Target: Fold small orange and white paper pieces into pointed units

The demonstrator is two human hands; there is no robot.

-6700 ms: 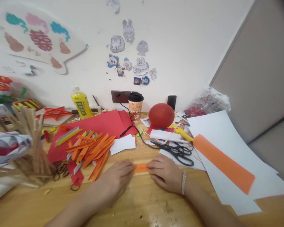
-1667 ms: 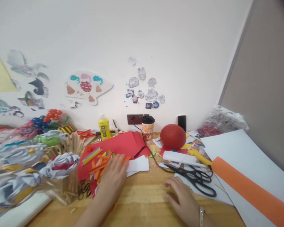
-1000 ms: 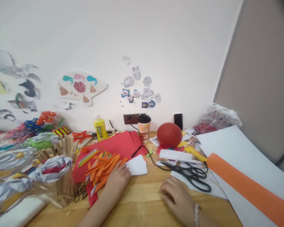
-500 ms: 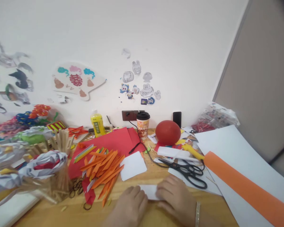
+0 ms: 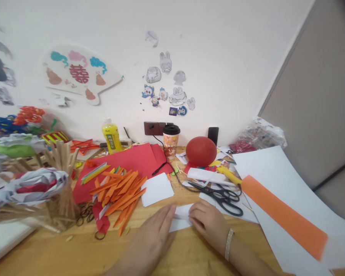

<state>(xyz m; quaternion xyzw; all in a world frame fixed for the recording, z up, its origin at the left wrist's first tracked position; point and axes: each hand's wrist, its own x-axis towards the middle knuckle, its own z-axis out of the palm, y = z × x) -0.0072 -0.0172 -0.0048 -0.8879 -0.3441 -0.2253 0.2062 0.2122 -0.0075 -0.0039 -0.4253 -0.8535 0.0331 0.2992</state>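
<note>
A small white sheet of paper (image 5: 181,220) lies on the wooden table between my hands, with a crease or folded flap across its upper part. My left hand (image 5: 156,232) holds the sheet's left side, its fingers fairly straight and pressed together, the thumb hidden. On the right side, my right hand (image 5: 208,222) has its fingers curled onto the folded part and wears a bracelet (image 5: 229,244) at the wrist. Just beyond the hands lie a stack of white paper squares (image 5: 158,189) and black-handled scissors (image 5: 222,197).
Folded orange paper strips (image 5: 122,191) lie left over red paper (image 5: 126,159). Wooden sticks (image 5: 59,157) stand further left. Behind are a yellow bottle (image 5: 111,137), a lidded cup (image 5: 170,142) and a red balloon (image 5: 201,151). An orange strip (image 5: 284,216) crosses a large white sheet (image 5: 276,168).
The white paper between my hands shows more of its lower part, where a narrow strip showed before. My left fingers have straightened. The whole view has shifted, so surroundings sit higher and further left.
</note>
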